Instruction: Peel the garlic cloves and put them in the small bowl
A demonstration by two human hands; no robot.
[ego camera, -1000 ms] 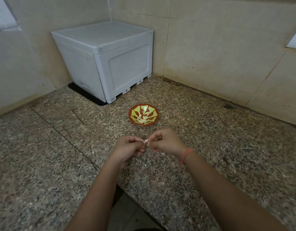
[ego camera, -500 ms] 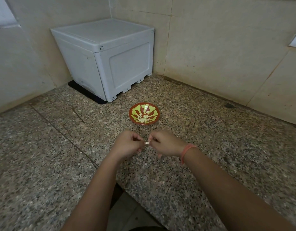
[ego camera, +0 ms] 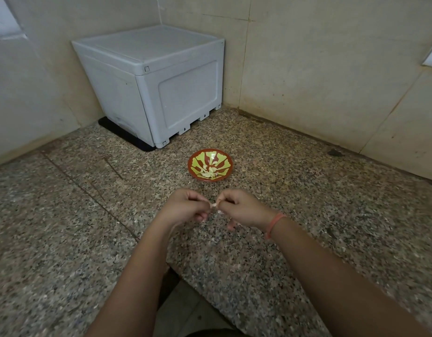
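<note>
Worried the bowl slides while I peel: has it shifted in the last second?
No. The small bowl sits just as far from the white box's near corner as before.

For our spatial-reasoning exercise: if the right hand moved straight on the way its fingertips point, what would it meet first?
Probably the left hand, pinching the same garlic clove directly opposite; only that clove lies between them.
</note>
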